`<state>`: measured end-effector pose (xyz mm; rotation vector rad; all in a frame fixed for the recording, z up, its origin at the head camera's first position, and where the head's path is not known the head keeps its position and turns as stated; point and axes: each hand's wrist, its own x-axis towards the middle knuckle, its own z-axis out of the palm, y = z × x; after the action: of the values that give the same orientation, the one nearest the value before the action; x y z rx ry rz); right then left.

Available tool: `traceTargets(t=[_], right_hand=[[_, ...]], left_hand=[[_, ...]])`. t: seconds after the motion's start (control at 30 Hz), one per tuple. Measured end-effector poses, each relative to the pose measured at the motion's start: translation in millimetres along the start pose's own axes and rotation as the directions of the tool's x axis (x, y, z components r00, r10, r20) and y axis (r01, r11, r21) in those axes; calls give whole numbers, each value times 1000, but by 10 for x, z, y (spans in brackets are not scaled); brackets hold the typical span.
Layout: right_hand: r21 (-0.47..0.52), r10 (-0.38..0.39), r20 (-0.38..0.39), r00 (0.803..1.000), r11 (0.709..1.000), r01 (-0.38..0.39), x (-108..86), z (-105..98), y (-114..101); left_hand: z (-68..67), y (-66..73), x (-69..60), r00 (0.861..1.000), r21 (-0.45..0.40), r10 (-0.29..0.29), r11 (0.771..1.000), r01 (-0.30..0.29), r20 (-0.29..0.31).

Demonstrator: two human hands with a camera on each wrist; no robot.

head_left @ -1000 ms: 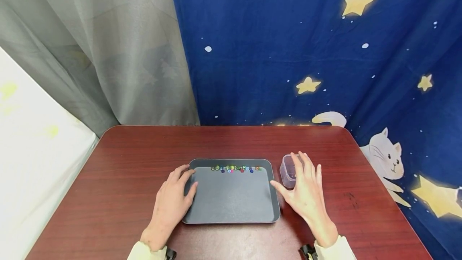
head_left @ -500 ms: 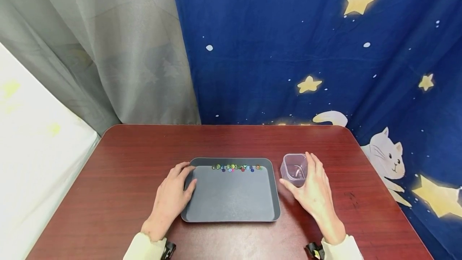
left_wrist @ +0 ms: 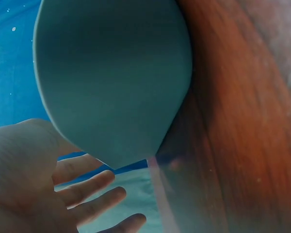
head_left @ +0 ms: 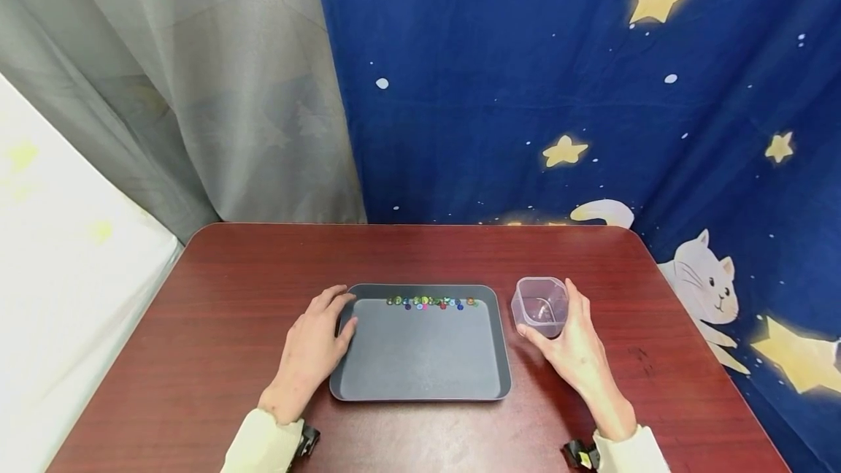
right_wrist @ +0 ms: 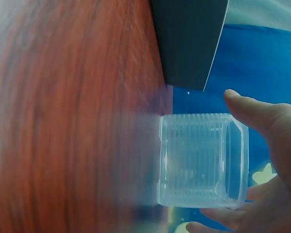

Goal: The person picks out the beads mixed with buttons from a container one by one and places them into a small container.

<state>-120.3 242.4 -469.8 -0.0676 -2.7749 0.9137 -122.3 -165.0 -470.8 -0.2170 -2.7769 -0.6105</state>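
A shallow dark grey tray [head_left: 420, 356] lies on the table. Along its far side runs a loose row of small, shiny, multicoloured bead-like pieces [head_left: 430, 302]. My left hand [head_left: 310, 341] is at the tray's left rim, its fingers relaxed and spread in the left wrist view. To the right of the tray stands a clear plastic container [head_left: 540, 305], upright, with nothing visible inside. My right hand [head_left: 577, 341] spans it loosely, thumb by the near side and fingers along the right side. In the right wrist view, the thumb [right_wrist: 242, 104] sits beside the container's rim; finger contact is unclear.
The reddish-brown wooden table [head_left: 197, 327] extends around the tray on all sides. Behind it hang a grey curtain [head_left: 263, 130] and a blue star-patterned curtain [head_left: 460, 93]. White cloth [head_left: 66, 254] hangs at the left.
My right hand has shifted right from above the container to its near right side, uncovering its mouth. The left hand stays by the tray's left rim. The view has tilted slightly.
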Motion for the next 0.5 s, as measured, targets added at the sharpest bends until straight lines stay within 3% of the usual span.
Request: traceTargets(t=[0.23,0.5], right_hand=[[144,60,52,997,987,-67,38,26,42],[200,82,70,994,975,-95,83,38,119]], left_hand=[[6,-31,36,1000,-3,7,1000,-7,4],[31,-54,89,999,-18,20,1000,-20,25]])
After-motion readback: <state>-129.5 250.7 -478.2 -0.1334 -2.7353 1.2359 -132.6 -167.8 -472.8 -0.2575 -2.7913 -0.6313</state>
